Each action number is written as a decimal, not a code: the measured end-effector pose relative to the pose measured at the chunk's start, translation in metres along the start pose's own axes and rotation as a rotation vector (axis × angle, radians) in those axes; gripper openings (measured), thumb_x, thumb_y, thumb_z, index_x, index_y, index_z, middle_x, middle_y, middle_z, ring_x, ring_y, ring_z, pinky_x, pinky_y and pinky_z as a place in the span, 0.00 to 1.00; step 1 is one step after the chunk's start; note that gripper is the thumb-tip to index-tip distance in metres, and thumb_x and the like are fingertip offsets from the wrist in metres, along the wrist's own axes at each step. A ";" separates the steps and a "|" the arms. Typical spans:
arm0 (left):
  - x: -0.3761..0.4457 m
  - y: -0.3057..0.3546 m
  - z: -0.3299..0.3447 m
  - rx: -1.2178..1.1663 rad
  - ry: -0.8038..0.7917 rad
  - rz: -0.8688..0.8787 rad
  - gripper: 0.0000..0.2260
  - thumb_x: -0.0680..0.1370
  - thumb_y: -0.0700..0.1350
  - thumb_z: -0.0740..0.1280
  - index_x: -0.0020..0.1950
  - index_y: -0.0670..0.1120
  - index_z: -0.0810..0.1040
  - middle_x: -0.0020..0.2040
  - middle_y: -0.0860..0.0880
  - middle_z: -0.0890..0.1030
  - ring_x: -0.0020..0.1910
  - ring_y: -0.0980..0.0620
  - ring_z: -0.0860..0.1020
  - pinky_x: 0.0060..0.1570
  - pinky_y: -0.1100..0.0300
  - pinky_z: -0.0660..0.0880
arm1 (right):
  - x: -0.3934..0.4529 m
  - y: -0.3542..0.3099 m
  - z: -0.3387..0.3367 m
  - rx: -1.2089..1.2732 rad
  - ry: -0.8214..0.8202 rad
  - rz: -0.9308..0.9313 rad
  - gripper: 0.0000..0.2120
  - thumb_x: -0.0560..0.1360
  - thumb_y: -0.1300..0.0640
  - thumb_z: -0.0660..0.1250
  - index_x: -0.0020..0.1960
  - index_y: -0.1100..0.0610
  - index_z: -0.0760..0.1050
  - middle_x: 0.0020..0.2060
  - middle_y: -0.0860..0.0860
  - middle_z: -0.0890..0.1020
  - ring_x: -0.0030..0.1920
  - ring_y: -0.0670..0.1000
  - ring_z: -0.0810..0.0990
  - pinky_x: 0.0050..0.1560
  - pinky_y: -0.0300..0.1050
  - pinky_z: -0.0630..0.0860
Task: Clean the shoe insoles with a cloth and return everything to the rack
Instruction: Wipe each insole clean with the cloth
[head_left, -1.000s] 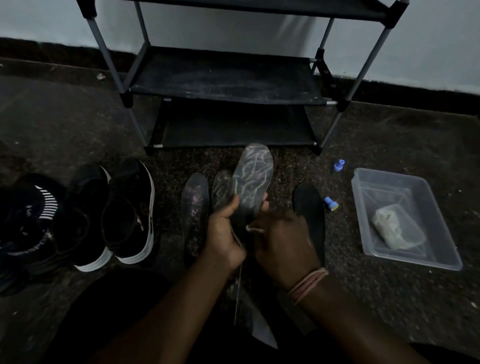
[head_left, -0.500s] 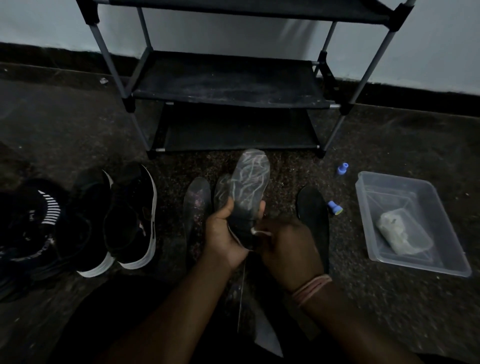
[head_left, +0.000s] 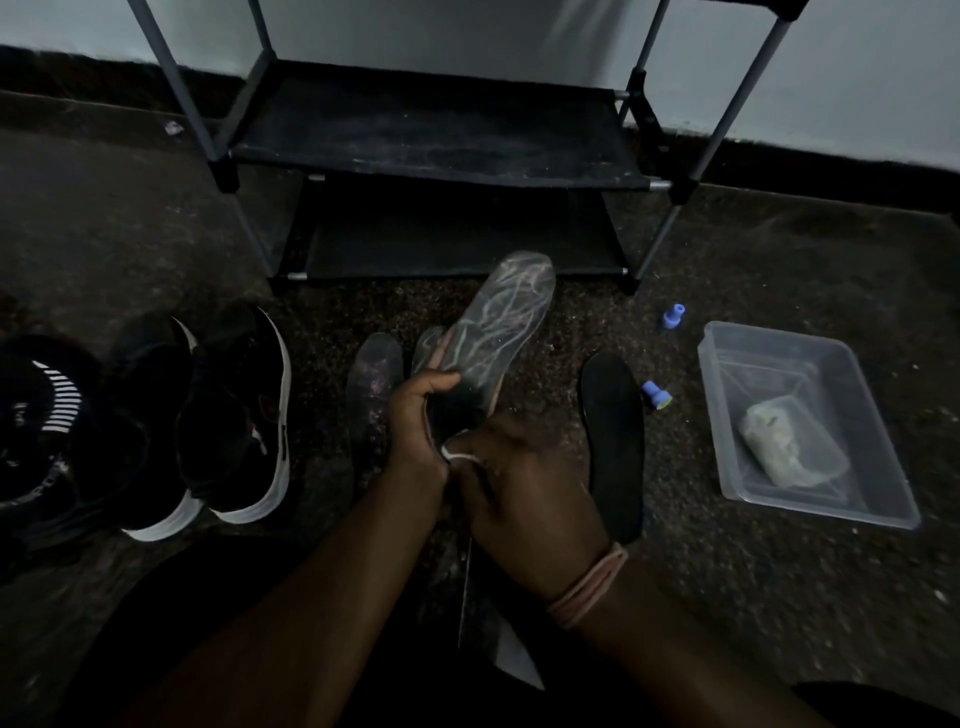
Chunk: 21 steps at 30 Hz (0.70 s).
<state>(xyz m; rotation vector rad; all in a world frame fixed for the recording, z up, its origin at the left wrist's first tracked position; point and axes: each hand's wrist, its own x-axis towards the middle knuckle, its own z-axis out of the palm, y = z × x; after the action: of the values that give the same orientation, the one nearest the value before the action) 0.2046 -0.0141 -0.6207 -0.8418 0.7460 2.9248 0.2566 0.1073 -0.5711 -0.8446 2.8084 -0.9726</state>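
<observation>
Two shelves of the rack (head_left: 436, 130) stand bare against the wall, presumably cleared so the footwear could be worked on down on the floor (head_left: 753, 597). The shoes (head_left: 228, 415) sit paired at the left, out of the way until their insoles go back in. At the right a clear tub (head_left: 727, 478) holds a pale lump that may be soap or a sponge; I cannot tell which.

The insole (head_left: 498, 322) in hand is raised, toe towards the rack, its streaked face up. The left hand (head_left: 415, 415) grips its heel end, fingers wrapped round the edge to steady it. The right hand (head_left: 524, 483) pinches a small white cloth (head_left: 457, 454) at the heel, fingers curled on it, likely for wiping. Other insoles (head_left: 374, 384) lie on the floor just beside, one dark one (head_left: 613, 447) apart to the right, perhaps sorted by done and undone.
</observation>
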 end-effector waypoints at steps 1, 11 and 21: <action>0.000 0.000 0.000 0.003 0.001 0.009 0.22 0.77 0.38 0.58 0.70 0.41 0.77 0.49 0.45 0.87 0.41 0.47 0.86 0.42 0.58 0.79 | 0.001 0.001 0.000 0.015 0.001 0.007 0.09 0.75 0.56 0.64 0.51 0.49 0.80 0.48 0.48 0.80 0.49 0.50 0.80 0.50 0.48 0.76; -0.005 -0.012 0.006 -0.046 0.002 -0.051 0.16 0.80 0.39 0.57 0.60 0.42 0.83 0.53 0.42 0.86 0.46 0.42 0.86 0.46 0.52 0.81 | 0.009 0.035 -0.006 0.120 0.123 0.242 0.09 0.71 0.57 0.67 0.48 0.49 0.82 0.46 0.46 0.83 0.46 0.46 0.82 0.50 0.48 0.79; 0.008 -0.021 0.008 0.037 -0.149 -0.252 0.25 0.79 0.43 0.64 0.76 0.42 0.68 0.67 0.41 0.78 0.61 0.42 0.81 0.59 0.46 0.79 | 0.016 0.060 -0.020 0.123 0.316 0.278 0.06 0.73 0.60 0.71 0.47 0.51 0.83 0.44 0.47 0.83 0.45 0.46 0.81 0.49 0.48 0.78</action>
<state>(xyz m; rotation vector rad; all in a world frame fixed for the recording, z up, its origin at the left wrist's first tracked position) 0.1959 0.0073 -0.6280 -0.6521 0.6312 2.7051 0.2103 0.1493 -0.5883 -0.2951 2.9655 -1.3100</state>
